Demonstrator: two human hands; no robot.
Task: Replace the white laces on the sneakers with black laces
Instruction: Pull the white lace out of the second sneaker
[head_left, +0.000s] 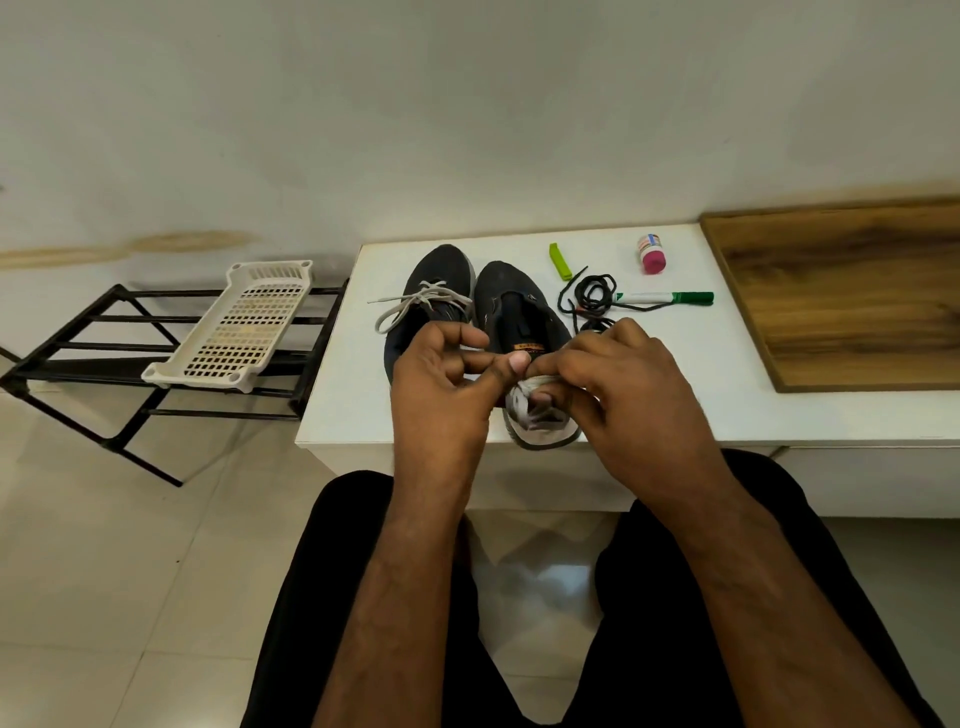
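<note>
Two dark sneakers stand side by side on the white table (353, 405), toes pointing away. The left sneaker (441, 283) still carries its white lace (415, 304), loosely tied. The right sneaker (514, 312) has no lace in its eyelets. Over its heel, a bundled white lace (530, 410) is held between both hands: my right hand (623, 384) grips the bundle, and my left hand (447, 384) pinches it with thumb and fingers. The black laces (595, 293) lie coiled on the table to the right of the sneakers.
A green clip (560, 261), a pink-capped bottle (652, 254) and a green marker (665, 298) lie beyond the black laces. A wooden board (852, 291) covers the table's right side. A white plastic tray (244, 327) rests on a black rack (78, 353) to the left.
</note>
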